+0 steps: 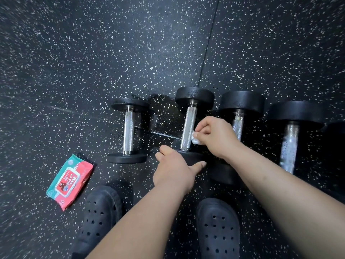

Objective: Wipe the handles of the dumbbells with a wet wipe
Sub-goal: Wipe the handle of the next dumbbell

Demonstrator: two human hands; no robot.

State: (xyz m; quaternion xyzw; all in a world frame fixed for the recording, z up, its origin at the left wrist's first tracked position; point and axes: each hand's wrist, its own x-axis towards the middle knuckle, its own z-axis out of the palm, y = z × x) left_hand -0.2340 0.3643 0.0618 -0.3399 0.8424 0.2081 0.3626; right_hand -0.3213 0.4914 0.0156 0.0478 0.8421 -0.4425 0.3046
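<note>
On the speckled rubber floor, our left hand grips a dumbbell head. Our right hand fingers pinch the wet wipe. The wipes pack lies closed.

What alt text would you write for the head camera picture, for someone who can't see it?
A person's right hand holds a crumpled wet wipe against the metal handle of the second dumbbell from the left, while the left hand grips its near weight head. It lies in a row of four on speckled black floor, a wipes pack at left.

The wet wipe is mostly buried in the right hand. The third dumbbell is half behind that forearm; the rightmost handle looks smeared, probably blur.
</note>
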